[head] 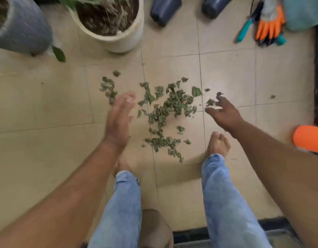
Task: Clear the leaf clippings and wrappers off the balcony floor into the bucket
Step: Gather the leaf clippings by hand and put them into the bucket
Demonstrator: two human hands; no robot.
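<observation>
— Where do the leaf clippings (170, 108) lie?

— Loose on the tiled floor (47, 104), mid-floor, just ahead of the bare feet. The main heap runs far-to-near, with a small patch off its left side and a few scraps off its right.

— And the hands?

— One on each side. The left hand (119, 113) is flat with straight fingers, holding nothing, just beside the left patch. The right hand (223, 111) has its fingers spread and loosely bent, empty as far as I can tell, with its tips at the right-hand scraps. So the heap lies inward from both. I'd judge the next move is a sweep together, across its long axis.

— Containers?

— A white pot (126, 42) at the floor's far edge holds soil and a plant. A grey pot (24, 27) stands in the far left corner. There's no bucket I can be sure of: an orange thing (308, 138) at the right edge is cut off. No wrappers are visible.
</observation>
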